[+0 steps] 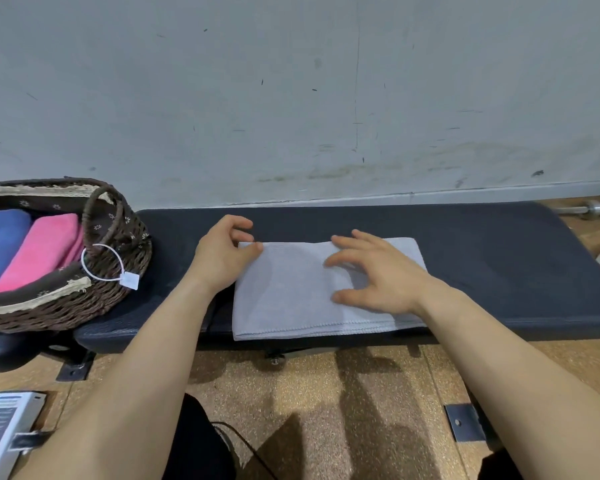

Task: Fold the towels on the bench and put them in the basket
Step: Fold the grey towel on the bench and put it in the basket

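A light grey towel (291,292), folded into a rectangle, lies flat on the dark padded bench (499,258), reaching its front edge. My left hand (222,254) pinches the towel's far left corner between thumb and fingers. My right hand (378,271) rests on the towel's right half with fingers spread and straight. At the left end of the bench stands a brown wicker basket (118,292) holding a folded blue towel (0,244) and a folded pink towel (42,251) side by side.
A grey wall rises right behind the bench. A white tag (129,280) hangs on a loop from the basket handle. A barbell end (596,208) lies on the floor at far right. A white device (4,431) sits at the bottom left on the speckled floor.
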Motion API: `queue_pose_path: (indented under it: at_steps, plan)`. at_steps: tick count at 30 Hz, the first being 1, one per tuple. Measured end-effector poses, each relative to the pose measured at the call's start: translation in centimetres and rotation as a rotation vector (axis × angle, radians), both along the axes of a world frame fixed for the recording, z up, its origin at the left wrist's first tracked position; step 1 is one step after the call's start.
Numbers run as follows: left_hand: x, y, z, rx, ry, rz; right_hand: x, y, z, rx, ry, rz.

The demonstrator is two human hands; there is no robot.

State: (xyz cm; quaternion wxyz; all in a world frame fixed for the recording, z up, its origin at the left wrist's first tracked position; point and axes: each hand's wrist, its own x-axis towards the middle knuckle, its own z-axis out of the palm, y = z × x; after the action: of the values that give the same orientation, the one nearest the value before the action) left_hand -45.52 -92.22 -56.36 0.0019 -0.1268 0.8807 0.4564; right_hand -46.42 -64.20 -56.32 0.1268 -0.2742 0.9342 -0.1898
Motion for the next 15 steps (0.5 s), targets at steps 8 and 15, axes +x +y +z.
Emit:
queue_pose_path:
  at_steps: [8,15]
  plan:
    - [1.1,-0.6,1.2,-0.269,-0.247,0.041,0.4,0.1,0.9,0.015,-0.038,0.025]
    - [2.2,0.0,1.6,0.007,-0.222,0.035,1.9,0.4,1.2,0.051,-0.056,0.030]
